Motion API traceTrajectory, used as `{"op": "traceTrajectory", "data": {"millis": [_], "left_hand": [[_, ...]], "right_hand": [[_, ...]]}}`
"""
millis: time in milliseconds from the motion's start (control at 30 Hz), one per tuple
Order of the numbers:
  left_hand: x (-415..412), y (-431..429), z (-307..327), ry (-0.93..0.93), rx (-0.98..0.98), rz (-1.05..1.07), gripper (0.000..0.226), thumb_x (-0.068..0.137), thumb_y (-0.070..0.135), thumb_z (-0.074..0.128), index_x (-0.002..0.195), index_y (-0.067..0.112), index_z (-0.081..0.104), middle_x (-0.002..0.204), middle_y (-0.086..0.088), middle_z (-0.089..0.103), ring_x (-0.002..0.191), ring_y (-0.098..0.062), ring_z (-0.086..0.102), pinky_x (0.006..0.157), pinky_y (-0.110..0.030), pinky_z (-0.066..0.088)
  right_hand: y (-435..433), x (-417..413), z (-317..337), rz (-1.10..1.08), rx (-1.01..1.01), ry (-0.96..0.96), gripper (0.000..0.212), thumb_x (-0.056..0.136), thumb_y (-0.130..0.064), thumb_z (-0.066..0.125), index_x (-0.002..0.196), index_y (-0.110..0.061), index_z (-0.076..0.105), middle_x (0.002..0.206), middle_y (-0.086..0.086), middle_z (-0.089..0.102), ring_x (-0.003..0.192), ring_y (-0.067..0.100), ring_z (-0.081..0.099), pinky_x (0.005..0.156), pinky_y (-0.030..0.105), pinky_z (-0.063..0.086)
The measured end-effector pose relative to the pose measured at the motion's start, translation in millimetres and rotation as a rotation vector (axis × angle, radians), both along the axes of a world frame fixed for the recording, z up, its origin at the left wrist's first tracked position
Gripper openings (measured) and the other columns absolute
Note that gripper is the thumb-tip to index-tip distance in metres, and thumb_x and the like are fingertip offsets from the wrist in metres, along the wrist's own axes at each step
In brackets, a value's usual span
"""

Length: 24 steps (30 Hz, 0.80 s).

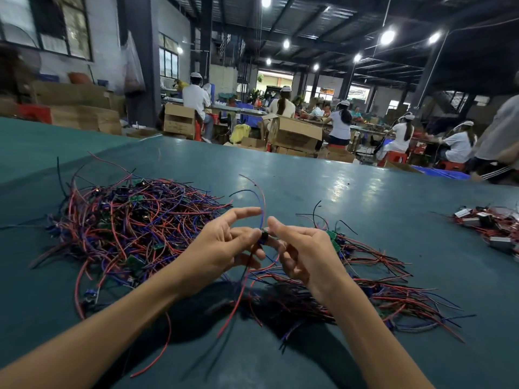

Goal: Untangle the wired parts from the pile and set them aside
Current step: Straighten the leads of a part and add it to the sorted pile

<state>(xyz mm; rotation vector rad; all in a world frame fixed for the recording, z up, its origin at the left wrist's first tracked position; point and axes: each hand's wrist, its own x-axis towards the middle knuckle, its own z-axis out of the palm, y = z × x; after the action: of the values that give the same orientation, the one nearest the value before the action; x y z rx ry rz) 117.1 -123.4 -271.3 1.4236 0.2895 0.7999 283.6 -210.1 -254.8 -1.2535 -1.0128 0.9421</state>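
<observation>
The tangled pile (126,220) lies left on the worktop (337,192), within easy reach. The left hand (222,245) and the right hand (303,254) both pinch one small wired part (263,237) between them, probably to free its wires. Separated parts (379,279) lie right, kept apart.

One wide-angle head-worn view looks forward and down across the smooth teal table (365,209), close behind the left hand (222,245) and right hand (306,254) at lower centre.
</observation>
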Motion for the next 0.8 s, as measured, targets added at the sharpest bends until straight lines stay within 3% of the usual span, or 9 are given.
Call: {"op": "traceTrajectory", "data": {"millis": [100,200,333,400,500,567,633,700,800], "left_hand": [[-6.3,-3.2,2.0,0.039,0.06,-0.017,0.046,0.093,0.02,0.064,0.135,0.014,0.044,0.099,-0.017,0.075,0.079,-0.024,0.072,0.071,-0.035,0.06],[-12.0,-5.3,5.9,0.063,0.038,-0.059,0.046,0.094,0.019,0.067,0.133,0.014,0.045,0.107,-0.025,0.073,0.086,-0.031,0.074,0.071,-0.035,0.06],[-13.1,-9.6,11.3,0.081,0.026,-0.008,0.045,0.086,0.017,0.076,0.126,0.009,0.056,0.101,-0.025,0.074,0.087,-0.033,0.075,0.072,-0.038,0.062],[-13.2,-12.3,12.4,0.12,0.016,0.03,0.036,0.081,0.02,0.077,0.114,0.007,0.068,0.099,-0.023,0.075,0.087,-0.031,0.076,0.076,-0.039,0.063],[-18.2,-14.0,16.5,0.176,-0.009,-0.008,0.023,0.08,0.023,0.079,0.099,0.01,0.078,0.102,-0.023,0.075,0.094,-0.036,0.075,0.082,-0.04,0.062],[-22.2,-14.4,22.2,0.204,-0.044,-0.064,0.021,0.08,0.025,0.079,0.095,0.01,0.079,0.104,-0.023,0.075,0.094,-0.035,0.075,0.08,-0.038,0.061],[-24.5,-14.5,25.3,0.238,-0.102,-0.11,0.02,0.077,0.025,0.078,0.09,0.008,0.079,0.102,-0.024,0.074,0.091,-0.034,0.075,0.078,-0.038,0.061],[-25.4,-15.3,26.2,0.273,-0.165,-0.159,0.022,0.077,0.021,0.078,0.09,0.004,0.077,0.1,-0.026,0.074,0.089,-0.036,0.075,0.076,-0.04,0.062],[-26.7,-16.9,27.7,0.343,-0.216,-0.221,0.025,0.081,0.016,0.076,0.097,-0.002,0.072,0.102,-0.027,0.073,0.089,-0.036,0.075,0.073,-0.038,0.061]], "right_hand": [[-2.5,-2.1,1.6,0.102,-0.001,-0.092,0.03,0.082,-0.041,0.079,0.08,-0.011,0.079,0.06,0.004,0.044,0.047,0.014,0.028,0.046,0.021,0.016],[-1.9,-1.9,4.7,0.093,0.01,-0.035,0.022,0.079,-0.029,0.08,0.087,-0.008,0.08,0.06,0.003,0.051,0.045,0.011,0.032,0.044,0.018,0.02],[4.1,-10.8,1.1,0.086,0.016,0.073,0.023,0.073,-0.022,0.084,0.087,-0.005,0.077,0.062,0.007,0.053,0.049,0.016,0.041,0.053,0.024,0.03],[6.3,-14.6,-7.0,0.062,0.043,0.108,0.025,0.07,-0.024,0.081,0.086,-0.006,0.076,0.06,0.006,0.052,0.047,0.015,0.039,0.052,0.021,0.034],[4.4,-20.3,-16.0,0.057,0.064,0.104,0.023,0.069,-0.029,0.086,0.083,-0.013,0.078,0.062,0.005,0.056,0.043,0.011,0.04,0.043,0.016,0.027],[2.8,-23.9,-17.5,0.026,0.097,0.097,0.021,0.071,-0.03,0.087,0.081,-0.013,0.079,0.067,0.014,0.058,0.048,0.015,0.041,0.045,0.019,0.026],[3.3,-24.8,-15.5,-0.049,0.144,0.098,0.012,0.076,-0.021,0.084,0.074,-0.011,0.077,0.062,0.011,0.055,0.051,0.017,0.038,0.048,0.023,0.025],[5.3,-19.6,-12.8,-0.154,0.187,0.135,0.017,0.081,-0.012,0.08,0.066,-0.01,0.073,0.053,0.003,0.047,0.043,0.014,0.03,0.045,0.021,0.02],[4.6,-8.0,-8.5,-0.255,0.229,0.171,0.023,0.083,-0.006,0.077,0.062,-0.006,0.068,0.052,0.004,0.041,0.039,0.012,0.024,0.041,0.019,0.019]]}}
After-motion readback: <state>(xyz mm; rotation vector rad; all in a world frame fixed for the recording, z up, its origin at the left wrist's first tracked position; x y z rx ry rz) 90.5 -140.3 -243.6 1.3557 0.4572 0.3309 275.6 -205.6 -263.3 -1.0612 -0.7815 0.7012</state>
